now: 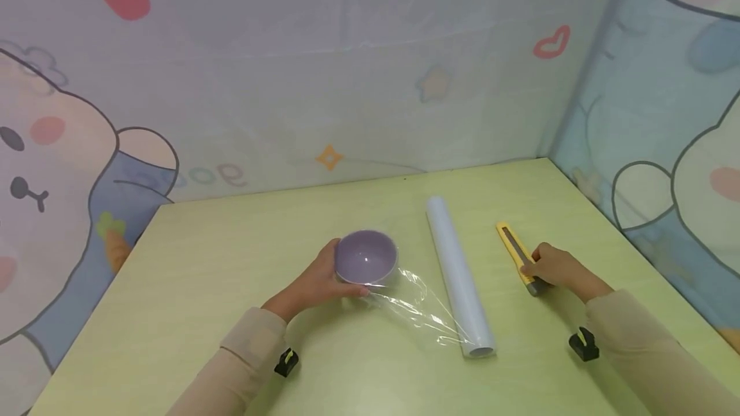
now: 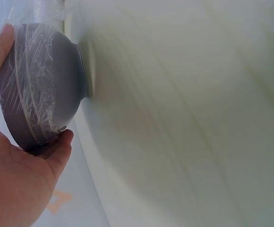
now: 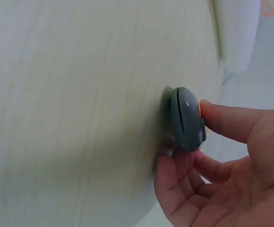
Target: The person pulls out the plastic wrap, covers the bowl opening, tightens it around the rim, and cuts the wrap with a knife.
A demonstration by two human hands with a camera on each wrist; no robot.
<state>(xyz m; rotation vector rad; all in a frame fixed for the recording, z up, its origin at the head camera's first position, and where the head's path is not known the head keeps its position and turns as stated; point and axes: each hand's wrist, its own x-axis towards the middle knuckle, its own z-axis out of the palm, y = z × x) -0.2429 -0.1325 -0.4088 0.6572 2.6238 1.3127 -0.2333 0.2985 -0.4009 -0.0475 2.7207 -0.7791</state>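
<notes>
A light purple bowl (image 1: 367, 258) stands on the table, and my left hand (image 1: 325, 283) grips it round its left side, thumb at the front. Clear plastic wrap (image 2: 38, 80) clings to the bowl's outer wall in the left wrist view. From there the film stretches right to the white roll (image 1: 459, 275), which lies lengthwise on the table. Right of the roll, my right hand (image 1: 557, 269) pinches a yellow utility knife (image 1: 513, 246) between thumb and fingers near its grey end (image 3: 188, 119). The knife's yellow body is mostly hidden behind that end in the right wrist view.
The pale yellow-green table (image 1: 214, 262) has its far edge against a printed cloth backdrop (image 1: 289, 82). A second cloth panel (image 1: 653, 121) borders its right side. Black wrist devices (image 1: 584, 344) sit below both sleeves.
</notes>
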